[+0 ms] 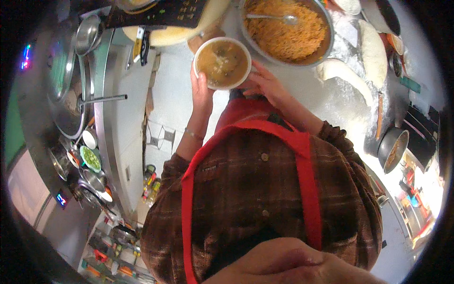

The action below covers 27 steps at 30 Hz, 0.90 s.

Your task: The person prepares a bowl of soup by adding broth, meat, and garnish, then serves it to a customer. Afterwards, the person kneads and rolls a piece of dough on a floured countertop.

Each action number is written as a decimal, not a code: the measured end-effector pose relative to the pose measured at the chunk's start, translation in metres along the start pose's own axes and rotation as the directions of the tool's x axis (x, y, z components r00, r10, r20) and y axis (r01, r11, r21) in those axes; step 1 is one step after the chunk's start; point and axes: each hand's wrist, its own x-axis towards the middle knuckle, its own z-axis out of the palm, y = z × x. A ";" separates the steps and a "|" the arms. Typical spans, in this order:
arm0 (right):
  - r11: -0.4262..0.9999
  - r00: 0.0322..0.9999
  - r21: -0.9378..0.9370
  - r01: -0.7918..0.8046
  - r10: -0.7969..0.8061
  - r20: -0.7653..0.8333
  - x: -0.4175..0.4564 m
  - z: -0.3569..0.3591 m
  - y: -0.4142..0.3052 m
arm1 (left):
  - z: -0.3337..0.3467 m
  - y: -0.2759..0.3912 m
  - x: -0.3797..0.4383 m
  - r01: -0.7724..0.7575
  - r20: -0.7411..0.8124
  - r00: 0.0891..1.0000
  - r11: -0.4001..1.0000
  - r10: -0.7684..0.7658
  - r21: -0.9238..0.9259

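Observation:
A white round bowl (197, 76) full of brownish soup (221, 64) is held in front of my waist. In the soup float pale bits and a darker clump. My left hand (203, 84) grips the bowl's left side, its thumb at the rim. On the opposite side, my right hand (264, 83) rests its fingers against the bowl, partly hidden under its edge. Just beyond the bowl, to the right, stands a large metal basin (332, 39) of shredded orange-brown filling (298, 39), with a metal spoon (291, 19) lying on top.
Long dough pieces (349, 76) lie on the floured worktop (330, 94) at right. A knife (138, 44) lies near the black cooktop panel (156, 16). Along the left steel counter (110, 124) are a ladle (87, 33) and a dish of chopped greens (90, 159). A pan (393, 151) is at far right.

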 end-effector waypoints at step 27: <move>0.432 0.707 -0.842 0.324 -0.702 -0.088 0.029 -0.245 -0.293 | 0.196 0.090 0.129 0.087 0.045 0.995 0.995 -0.085 -0.045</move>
